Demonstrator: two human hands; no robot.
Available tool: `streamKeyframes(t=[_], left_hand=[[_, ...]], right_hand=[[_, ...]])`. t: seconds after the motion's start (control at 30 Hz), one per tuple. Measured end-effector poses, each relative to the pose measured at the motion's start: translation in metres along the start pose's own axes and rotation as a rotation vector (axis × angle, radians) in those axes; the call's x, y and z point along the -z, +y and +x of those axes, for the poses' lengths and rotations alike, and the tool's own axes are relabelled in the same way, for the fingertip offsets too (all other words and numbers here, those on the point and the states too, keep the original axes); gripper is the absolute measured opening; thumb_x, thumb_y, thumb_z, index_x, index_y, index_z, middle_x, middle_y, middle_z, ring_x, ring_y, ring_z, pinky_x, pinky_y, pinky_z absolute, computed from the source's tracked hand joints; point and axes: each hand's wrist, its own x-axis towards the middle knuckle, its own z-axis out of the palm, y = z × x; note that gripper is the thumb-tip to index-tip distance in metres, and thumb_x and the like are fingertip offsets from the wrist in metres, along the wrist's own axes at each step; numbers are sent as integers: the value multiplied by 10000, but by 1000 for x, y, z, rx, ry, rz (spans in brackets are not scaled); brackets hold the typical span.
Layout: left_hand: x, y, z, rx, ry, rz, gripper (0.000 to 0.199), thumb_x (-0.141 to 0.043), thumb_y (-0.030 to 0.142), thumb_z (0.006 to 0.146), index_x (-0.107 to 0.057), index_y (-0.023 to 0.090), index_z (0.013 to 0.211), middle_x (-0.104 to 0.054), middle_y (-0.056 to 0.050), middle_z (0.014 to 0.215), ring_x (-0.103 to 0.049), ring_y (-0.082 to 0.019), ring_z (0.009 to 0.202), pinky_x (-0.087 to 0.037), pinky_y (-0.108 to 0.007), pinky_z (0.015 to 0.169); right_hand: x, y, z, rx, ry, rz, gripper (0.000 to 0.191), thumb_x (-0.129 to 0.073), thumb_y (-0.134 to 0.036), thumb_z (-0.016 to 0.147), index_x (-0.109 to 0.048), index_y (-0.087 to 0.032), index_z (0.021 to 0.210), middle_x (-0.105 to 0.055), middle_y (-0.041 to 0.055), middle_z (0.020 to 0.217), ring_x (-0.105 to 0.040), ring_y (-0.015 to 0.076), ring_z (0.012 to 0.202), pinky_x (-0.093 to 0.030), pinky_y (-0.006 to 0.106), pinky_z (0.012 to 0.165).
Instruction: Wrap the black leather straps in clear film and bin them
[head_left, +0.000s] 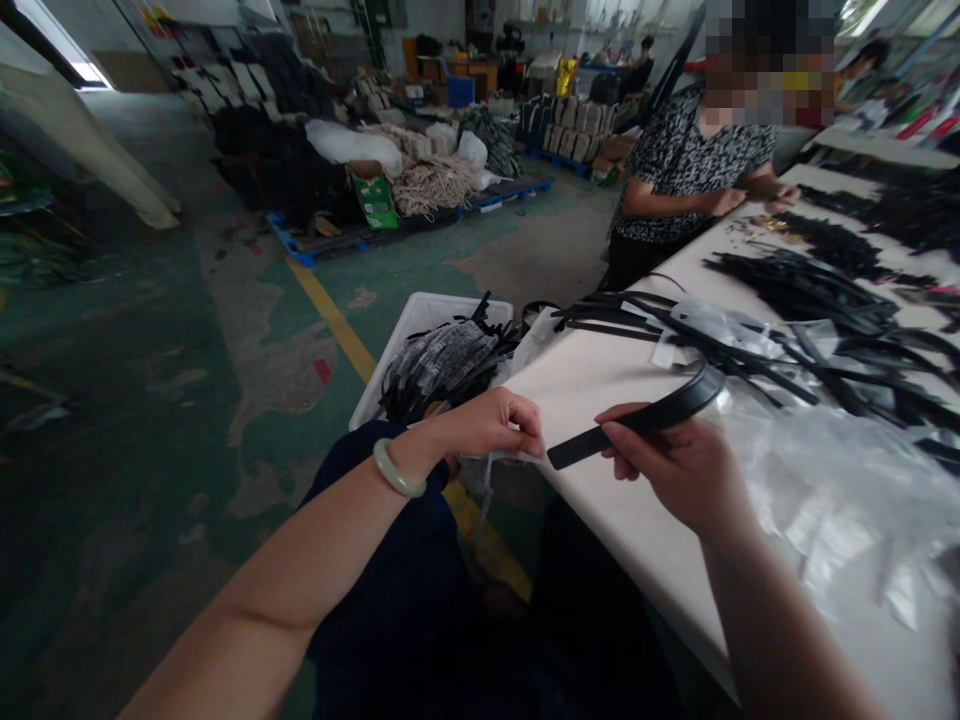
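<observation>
A black strap [645, 418], bent over at its far end, is held in my right hand [667, 455], with the thumb on top and the fingers beneath. The strap's flat tip points left, toward my left hand [506, 425]. That hand is closed at the table's edge, its fingers curled together, and a small gap parts it from the strap tip. What it pinches, if anything, is too small to name; a thin pale strip hangs just below it. A pale bangle [397, 468] circles my left wrist.
The white table [600, 480] bears black straps [810, 290] and clear plastic bags [847, 490] on the right. A white bin [375, 385] of wrapped black strips stands left of the table. Across the table's far side, a person [675, 180] handles small pieces.
</observation>
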Motion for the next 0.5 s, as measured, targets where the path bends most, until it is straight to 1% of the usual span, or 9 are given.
streamKeyframes(t=[0.13, 0.23, 0.37, 0.5], left_hand=[[1, 2, 0, -7, -13, -11, 182, -680, 293, 752, -701, 113, 747, -613, -44, 752, -552, -109, 723, -408, -202, 685], [1, 0, 1, 4, -29, -9, 191, -694, 305, 735, -705, 114, 741, -615, -45, 750, -553, -116, 729, -410, -205, 690], [-1, -4, 2, 37, -90, 0, 196, -712, 302, 713, -717, 118, 779, -626, -48, 764, -558, -123, 727, -413, -209, 682], [-1, -9, 2, 25, -139, 9, 181, -718, 285, 706, -715, 123, 787, -634, -44, 784, -563, -124, 738, -410, -205, 680]], right_hand=[[3, -5, -1, 0, -6, 11, 297, -593, -360, 834, -640, -108, 984, -606, 29, 611, -551, 102, 489, -462, 210, 448], [0, -6, 0, -11, -27, 6, 313, -589, -375, 833, -641, -109, 990, -612, 31, 623, -556, 104, 494, -462, 208, 446], [-4, -1, 4, -6, -57, -1, 328, -607, -392, 815, -653, -111, 978, -609, 28, 622, -551, 101, 478, -460, 202, 439], [-3, 5, 6, -9, -91, -35, 324, -614, -395, 809, -663, -125, 981, -613, 26, 632, -552, 100, 483, -453, 199, 441]])
